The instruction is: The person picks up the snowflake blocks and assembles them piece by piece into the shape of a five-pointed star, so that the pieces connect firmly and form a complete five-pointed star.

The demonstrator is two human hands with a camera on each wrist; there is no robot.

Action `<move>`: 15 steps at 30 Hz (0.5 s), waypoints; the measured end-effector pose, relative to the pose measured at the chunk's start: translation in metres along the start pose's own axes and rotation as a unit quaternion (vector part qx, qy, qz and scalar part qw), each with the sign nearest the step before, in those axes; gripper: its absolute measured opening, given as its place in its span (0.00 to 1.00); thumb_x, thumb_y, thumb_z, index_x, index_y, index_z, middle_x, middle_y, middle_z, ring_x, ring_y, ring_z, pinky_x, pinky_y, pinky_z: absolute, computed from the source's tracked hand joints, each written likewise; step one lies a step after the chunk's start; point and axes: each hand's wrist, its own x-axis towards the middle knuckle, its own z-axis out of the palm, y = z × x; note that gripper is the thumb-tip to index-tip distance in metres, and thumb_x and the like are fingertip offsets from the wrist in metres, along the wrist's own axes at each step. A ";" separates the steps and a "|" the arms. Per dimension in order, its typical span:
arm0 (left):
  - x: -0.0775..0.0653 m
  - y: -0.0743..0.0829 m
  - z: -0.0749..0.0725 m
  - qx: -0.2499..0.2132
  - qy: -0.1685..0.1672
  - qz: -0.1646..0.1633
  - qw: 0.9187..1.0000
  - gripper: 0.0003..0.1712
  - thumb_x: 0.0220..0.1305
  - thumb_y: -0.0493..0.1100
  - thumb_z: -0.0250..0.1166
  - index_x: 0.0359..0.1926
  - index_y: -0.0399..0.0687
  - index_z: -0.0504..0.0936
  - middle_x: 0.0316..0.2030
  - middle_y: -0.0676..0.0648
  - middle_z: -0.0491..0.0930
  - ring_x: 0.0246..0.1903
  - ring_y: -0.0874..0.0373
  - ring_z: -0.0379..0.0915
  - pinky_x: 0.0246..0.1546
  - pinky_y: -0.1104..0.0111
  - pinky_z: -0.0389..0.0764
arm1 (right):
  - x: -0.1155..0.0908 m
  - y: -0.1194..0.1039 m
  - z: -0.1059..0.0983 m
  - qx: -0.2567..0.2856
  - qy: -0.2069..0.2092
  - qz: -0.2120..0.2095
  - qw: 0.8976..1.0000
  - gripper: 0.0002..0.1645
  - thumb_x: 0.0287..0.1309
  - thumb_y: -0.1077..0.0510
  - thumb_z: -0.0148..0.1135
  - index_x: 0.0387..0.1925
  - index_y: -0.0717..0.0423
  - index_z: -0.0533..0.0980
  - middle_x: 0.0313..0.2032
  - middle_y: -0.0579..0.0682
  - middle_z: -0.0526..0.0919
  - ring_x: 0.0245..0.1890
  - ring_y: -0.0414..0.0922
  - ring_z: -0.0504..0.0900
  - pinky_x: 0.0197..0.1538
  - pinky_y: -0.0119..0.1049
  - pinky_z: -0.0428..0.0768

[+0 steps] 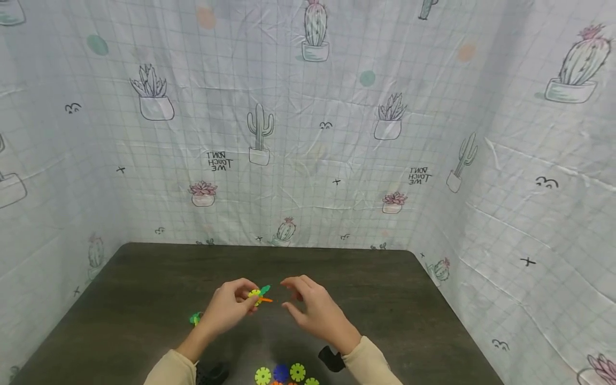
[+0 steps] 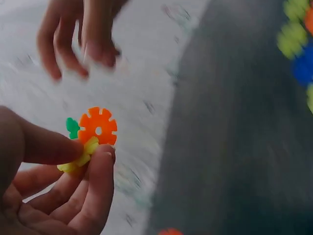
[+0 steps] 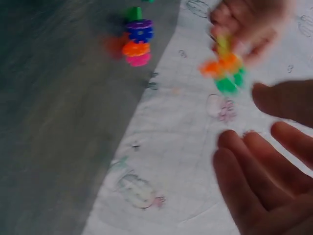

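Observation:
My left hand point(image 1: 226, 307) pinches a small cluster of joined notched plastic discs between thumb and fingers. The yellow disc point(image 2: 90, 146) sits right in the pinch, partly hidden by the fingertips. An orange disc point(image 2: 108, 132) with a round centre hole stands up from it, and a green disc point(image 3: 228, 86) juts out beside that. Facing the cluster from the right, my right hand point(image 1: 315, 309) holds nothing, with thumb and fingers parted and gently bent. A gap separates its fingertips from the discs.
Loose discs lie at the table's near edge, among them a blue disc point(image 1: 281, 373) and a yellow-green disc point(image 1: 262, 376). A joined row of blue, orange and pink discs point(image 3: 140, 33) is on the dark table point(image 1: 385, 299). A cactus-print curtain point(image 1: 298, 192) surrounds the table.

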 end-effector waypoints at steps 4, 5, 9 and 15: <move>-0.001 -0.039 -0.009 0.066 -0.002 -0.044 0.997 0.10 0.66 0.31 0.65 0.47 0.41 0.84 0.28 0.45 0.80 0.24 0.55 0.80 0.24 0.66 0.78 | -0.016 0.013 0.001 0.018 -0.115 0.043 0.992 0.21 0.65 0.54 0.69 0.58 0.45 0.76 0.46 0.41 0.79 0.39 0.36 0.76 0.41 0.28 0.79; -0.001 -0.047 -0.012 0.079 -0.005 -0.057 0.995 0.11 0.65 0.31 0.64 0.48 0.41 0.84 0.25 0.46 0.78 0.22 0.57 0.76 0.22 0.68 0.74 | -0.020 0.016 0.001 0.023 -0.141 0.050 0.988 0.20 0.65 0.53 0.69 0.57 0.45 0.76 0.46 0.42 0.80 0.40 0.36 0.77 0.41 0.28 0.79; -0.003 -0.071 -0.018 0.109 -0.024 -0.086 0.990 0.15 0.63 0.31 0.62 0.51 0.40 0.83 0.19 0.49 0.68 0.15 0.60 0.57 0.19 0.69 0.62 | -0.033 0.028 0.004 0.049 -0.223 0.076 0.971 0.20 0.64 0.51 0.70 0.55 0.48 0.79 0.41 0.43 0.81 0.35 0.33 0.78 0.38 0.27 0.80; -0.002 -0.085 -0.022 0.171 -0.015 -0.067 0.983 0.18 0.61 0.31 0.61 0.53 0.35 0.80 0.20 0.49 0.68 0.16 0.59 0.57 0.19 0.68 0.62 | -0.047 0.040 0.009 0.092 -0.330 0.090 0.935 0.18 0.61 0.49 0.73 0.51 0.48 0.81 0.35 0.39 0.81 0.29 0.29 0.75 0.33 0.26 0.78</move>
